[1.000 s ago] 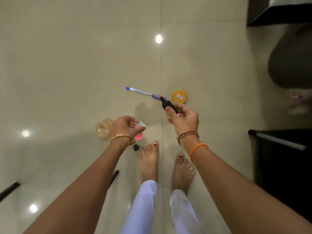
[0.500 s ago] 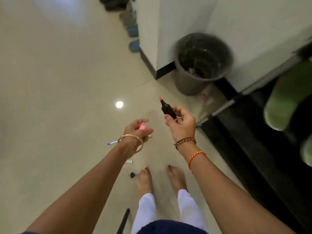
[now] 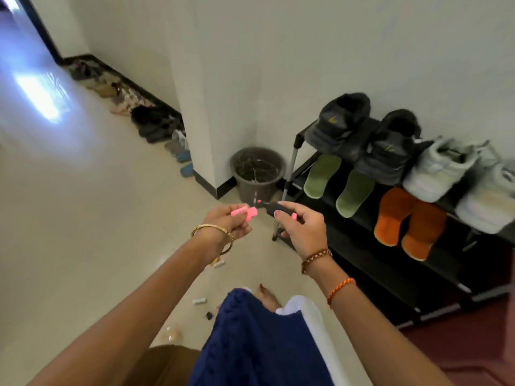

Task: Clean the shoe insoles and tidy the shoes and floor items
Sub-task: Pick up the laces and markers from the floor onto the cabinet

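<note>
Left hand (image 3: pixel 227 221) pinches pink cap (image 3: pixel 245 212); right hand (image 3: pixel 302 227) grips marker (image 3: pixel 277 208) (uncapped) above cream floor (image 3: pixel 83 218).

Far-left row of shoes (image 3: pixel 133 107) along wall too blurred to tell apart. Rightmost pale shoe (image 3: pixel 490 199) cut by right edge. Shoe rack (image 3: pixel 390 263) lower shelves dark, contents unreadable. Marker (image 3: pixel 280 209) barrel mostly hidden under right hand (image 3: pixel 302 227) fingers. Small bits on floor, bottom centre (image 3: pixel 207 315), too small to ID.
</note>
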